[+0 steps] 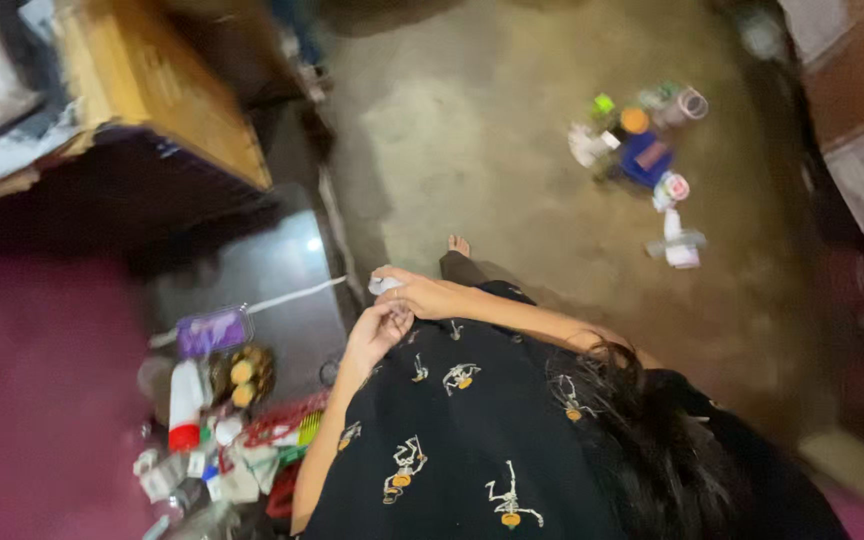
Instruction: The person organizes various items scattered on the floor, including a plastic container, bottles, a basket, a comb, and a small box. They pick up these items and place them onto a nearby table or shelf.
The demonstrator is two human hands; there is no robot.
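Seen from above, a person in a black garment printed with small skeleton figures stands on a bare concrete floor. Both hands meet in front of the body. The right hand closes around a small white crumpled object, which sits just above the left hand; the left hand's fingers curl inward and touch the right, though whether it grips anything cannot be told. To the left lies a clutter with a white bottle with a red cap and a purple container. Farther off on the floor sits a cluster of colourful small containers.
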